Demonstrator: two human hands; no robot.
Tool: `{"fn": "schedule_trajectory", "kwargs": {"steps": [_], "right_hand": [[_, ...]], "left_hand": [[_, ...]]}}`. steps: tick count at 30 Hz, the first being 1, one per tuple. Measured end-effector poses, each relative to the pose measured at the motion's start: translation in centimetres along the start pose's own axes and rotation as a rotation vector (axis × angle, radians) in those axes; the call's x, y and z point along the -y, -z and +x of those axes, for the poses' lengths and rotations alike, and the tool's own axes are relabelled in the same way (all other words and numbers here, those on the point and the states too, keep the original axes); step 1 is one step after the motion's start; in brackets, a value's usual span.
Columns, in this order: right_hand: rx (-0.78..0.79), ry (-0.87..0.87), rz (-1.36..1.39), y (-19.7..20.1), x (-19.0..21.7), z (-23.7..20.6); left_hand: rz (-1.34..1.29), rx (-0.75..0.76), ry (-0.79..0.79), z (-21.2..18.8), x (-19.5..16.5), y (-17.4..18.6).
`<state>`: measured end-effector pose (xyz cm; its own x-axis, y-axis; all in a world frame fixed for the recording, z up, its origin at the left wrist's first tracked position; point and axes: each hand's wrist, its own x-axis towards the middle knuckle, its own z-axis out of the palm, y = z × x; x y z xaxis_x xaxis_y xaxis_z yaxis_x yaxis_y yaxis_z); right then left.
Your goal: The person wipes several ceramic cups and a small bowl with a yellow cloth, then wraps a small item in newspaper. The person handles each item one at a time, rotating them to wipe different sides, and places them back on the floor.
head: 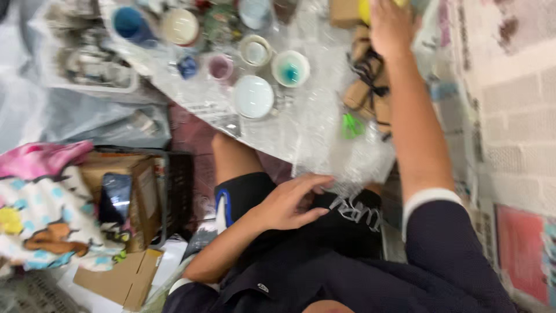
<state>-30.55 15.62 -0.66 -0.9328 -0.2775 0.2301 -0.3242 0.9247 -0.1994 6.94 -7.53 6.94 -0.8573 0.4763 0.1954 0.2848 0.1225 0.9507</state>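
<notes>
One head-worn camera looks steeply down, close over the person's lap (dark shorts) near the bottom; the plastic-covered table [301, 139] of round paint cups [253, 97] lies far, a pale brick wall [515, 116] right.

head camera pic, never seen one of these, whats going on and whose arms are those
There is no machine here. The single picture comes from a camera worn on a person's head, looking down at their own body, so the arms are theirs. The left hand rests flat on their lap, on black shorts, fingertips at the edge of a clear plastic sheet; it holds nothing. The right hand reaches far forward to the top of the picture, by a yellow thing; blur hides whether it grips it. On the sheet stand paint cups, a white lid, green scissors and brown cardboard pieces. A cardboard box sits at left.
</notes>
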Motion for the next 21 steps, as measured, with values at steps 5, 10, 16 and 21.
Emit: {"fn": "schedule_trajectory", "kwargs": {"steps": [5,10,16,21], "right_hand": [[-0.139,-0.048,0.083,1.1,1.0,-0.8],[-0.167,0.203,-0.02,1.0,2.3,-0.5],[0.202,-0.151,0.01,2.3,2.0,0.4],[-0.074,-0.1,0.201,2.7,3.1,-0.3]], "left_hand": [[0.018,-0.037,-0.075,1.2,-1.7,2.3],[-0.037,-0.055,-0.032,1.2,-2.4,2.5],[-0.139,-0.051,0.059,-0.4,-1.9,-0.1],[-0.016,-0.168,-0.089,-2.0,-2.0,0.2]]}}
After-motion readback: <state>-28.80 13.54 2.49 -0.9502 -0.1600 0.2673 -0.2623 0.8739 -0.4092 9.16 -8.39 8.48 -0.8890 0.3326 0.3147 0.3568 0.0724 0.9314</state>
